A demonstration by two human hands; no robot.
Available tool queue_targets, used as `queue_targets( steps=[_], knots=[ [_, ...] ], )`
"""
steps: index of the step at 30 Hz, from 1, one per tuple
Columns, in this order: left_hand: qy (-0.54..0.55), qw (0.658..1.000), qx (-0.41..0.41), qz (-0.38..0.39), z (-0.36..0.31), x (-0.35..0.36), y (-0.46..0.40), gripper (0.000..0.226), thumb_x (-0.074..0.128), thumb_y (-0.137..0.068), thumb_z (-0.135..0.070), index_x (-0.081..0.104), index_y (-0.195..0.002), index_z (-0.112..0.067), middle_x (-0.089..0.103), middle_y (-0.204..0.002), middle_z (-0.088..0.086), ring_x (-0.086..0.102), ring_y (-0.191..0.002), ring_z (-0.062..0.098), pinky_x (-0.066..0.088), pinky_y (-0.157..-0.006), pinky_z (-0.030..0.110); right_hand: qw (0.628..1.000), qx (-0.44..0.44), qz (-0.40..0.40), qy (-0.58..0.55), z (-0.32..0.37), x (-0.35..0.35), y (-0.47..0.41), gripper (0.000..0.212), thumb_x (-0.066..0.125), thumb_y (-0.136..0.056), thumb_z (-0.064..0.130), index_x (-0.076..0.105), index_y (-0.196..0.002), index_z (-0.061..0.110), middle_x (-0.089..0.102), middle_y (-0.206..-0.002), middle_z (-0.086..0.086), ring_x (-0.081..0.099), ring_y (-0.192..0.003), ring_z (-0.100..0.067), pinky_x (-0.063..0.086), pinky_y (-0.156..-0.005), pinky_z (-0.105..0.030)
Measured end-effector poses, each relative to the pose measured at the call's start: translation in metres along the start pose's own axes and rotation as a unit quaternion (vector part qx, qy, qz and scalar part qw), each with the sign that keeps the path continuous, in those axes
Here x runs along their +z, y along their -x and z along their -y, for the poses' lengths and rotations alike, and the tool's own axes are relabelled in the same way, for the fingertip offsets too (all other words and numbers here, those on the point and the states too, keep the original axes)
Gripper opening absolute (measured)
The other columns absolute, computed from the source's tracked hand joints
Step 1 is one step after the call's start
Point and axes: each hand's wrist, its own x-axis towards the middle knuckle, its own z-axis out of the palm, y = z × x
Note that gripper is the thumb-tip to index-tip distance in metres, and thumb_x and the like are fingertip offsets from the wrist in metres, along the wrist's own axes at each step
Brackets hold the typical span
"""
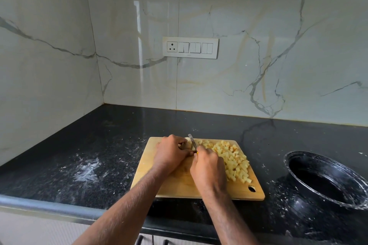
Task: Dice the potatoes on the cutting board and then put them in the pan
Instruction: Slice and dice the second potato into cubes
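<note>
**Potato under the knife at the far edge of the board**

Low in the middle of the frame a pale rectangular wooden cutting board (175,183) lies on the speckled black stone countertop (95,145). Both bare forearms come up from the bottom edge and meet at the board's upper left part. The left hand (171,153) has its fingers curled down over a pale uncut chunk of potato (188,144), pinning it to the wood. Just to its right, the right hand (208,167) is closed round the handle of a small knife with a steel blade (192,141); a sliver of yellow shows at the grip, and the blade slants up and left against the chunk.

A heap of small yellow potato cubes (234,160) covers the right half of the board, running from the top edge down toward the hanging hole in the lower right corner.

At the right edge of the frame, apart from the board, sits a round black pan (294,167), its rim flecked with white. White smears dust the countertop at centre left. On the marbled white wall tiles above hangs a white switch plate with a socket (190,47).
</note>
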Motion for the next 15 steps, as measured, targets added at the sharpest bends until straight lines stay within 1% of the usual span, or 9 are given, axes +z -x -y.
queue_targets(
  steps=[3, 4, 5, 6, 8, 10, 11, 13, 15],
  knots=[
    [0.009, 1.0, -0.002, 0.003, -0.001, 0.0, -0.002, 0.026, 0.083, -0.067, -0.037, 0.063, -0.065, -0.02, 0.065, -0.063, -0.01, 0.06, -0.066, 0.012, 0.048, -0.063, 0.03, 1.0, 0.001, 0.001, 0.007, 0.0, 0.001, 0.0, 0.02, 0.066, -0.093, 0.02, 0.07, -0.113, 0.014, 0.073, -0.092, -0.004, 0.07, -0.075, -0.021, 0.059, -0.06, -0.031],
    [0.014, 1.0, 0.001, 0.002, -0.001, 0.0, -0.002, 0.023, 0.084, -0.067, -0.035, 0.065, -0.066, -0.022, 0.067, -0.065, -0.01, 0.061, -0.067, 0.011, 0.05, -0.064, 0.031, 1.0, 0.001, 0.001, 0.006, 0.0, 0.002, 0.0, 0.021, 0.067, -0.093, 0.02, 0.07, -0.112, 0.013, 0.073, -0.091, -0.004, 0.071, -0.074, -0.021, 0.058, -0.059, -0.031],
    [0.023, 1.0, 0.002, 0.001, -0.001, -0.001, -0.001, 0.017, 0.085, -0.067, -0.032, 0.071, -0.072, -0.025, 0.071, -0.071, -0.01, 0.064, -0.07, 0.01, 0.053, -0.068, 0.03, 1.0, 0.002, 0.0, 0.003, 0.0, 0.002, 0.0, 0.021, 0.067, -0.093, 0.02, 0.07, -0.112, 0.013, 0.073, -0.091, -0.004, 0.07, -0.074, -0.021, 0.058, -0.058, -0.03],
    [0.038, 0.999, 0.002, 0.0, 0.0, -0.002, 0.0, 0.018, 0.086, -0.068, -0.027, 0.077, -0.083, -0.026, 0.074, -0.081, -0.01, 0.067, -0.076, 0.009, 0.055, -0.073, 0.028, 1.0, 0.004, -0.002, -0.003, -0.001, 0.002, 0.0, 0.021, 0.067, -0.093, 0.021, 0.071, -0.113, 0.013, 0.073, -0.09, -0.004, 0.07, -0.074, -0.021, 0.057, -0.058, -0.029],
    [0.076, 0.997, -0.004, 0.008, 0.003, -0.006, 0.003, 0.037, 0.086, -0.07, -0.015, 0.078, -0.106, -0.021, 0.076, -0.097, -0.008, 0.069, -0.088, 0.009, 0.05, -0.078, 0.013, 1.0, 0.013, -0.015, -0.022, -0.002, 0.0, -0.001, 0.022, 0.068, -0.093, 0.021, 0.072, -0.112, 0.012, 0.073, -0.089, -0.005, 0.07, -0.073, -0.021, 0.053, -0.057, -0.025],
    [0.106, 0.994, -0.002, 0.022, 0.006, -0.014, 0.007, 0.046, 0.081, -0.071, -0.003, 0.076, -0.114, -0.019, 0.075, -0.106, -0.008, 0.068, -0.099, 0.007, 0.041, -0.077, -0.001, 0.999, 0.026, -0.03, -0.037, -0.003, -0.002, -0.001, 0.022, 0.069, -0.092, 0.022, 0.073, -0.112, 0.012, 0.074, -0.091, -0.005, 0.07, -0.075, -0.02, 0.046, -0.058, -0.022],
    [0.105, 0.994, -0.001, 0.033, 0.008, -0.018, 0.01, 0.049, 0.077, -0.072, 0.001, 0.075, -0.116, -0.02, 0.073, -0.11, -0.01, 0.066, -0.103, 0.004, 0.039, -0.078, -0.004, 0.998, 0.031, -0.031, -0.042, -0.003, -0.004, -0.001, 0.023, 0.068, -0.093, 0.023, 0.072, -0.113, 0.013, 0.074, -0.092, -0.004, 0.07, -0.077, -0.019, 0.044, -0.059, -0.021],
    [0.096, 0.994, 0.009, 0.056, 0.013, -0.027, 0.015, 0.052, 0.072, -0.073, 0.007, 0.075, -0.118, -0.021, 0.072, -0.114, -0.011, 0.062, -0.108, 0.001, 0.037, -0.083, -0.005, 0.997, 0.039, -0.034, -0.05, -0.004, -0.006, 0.0, 0.025, 0.067, -0.094, 0.025, 0.071, -0.116, 0.015, 0.073, -0.095, -0.003, 0.068, -0.08, -0.018, 0.046, -0.061, -0.02],
    [0.091, 0.993, 0.013, 0.077, 0.019, -0.033, 0.019, 0.054, 0.071, -0.074, 0.009, 0.073, -0.12, -0.02, 0.072, -0.117, -0.007, 0.065, -0.108, 0.004, 0.042, -0.086, 0.0, 0.997, 0.041, -0.036, -0.058, -0.005, -0.007, 0.0, 0.025, 0.066, -0.094, 0.024, 0.071, -0.116, 0.014, 0.073, -0.095, -0.004, 0.068, -0.081, -0.018, 0.048, -0.063, -0.022]
  ],
)
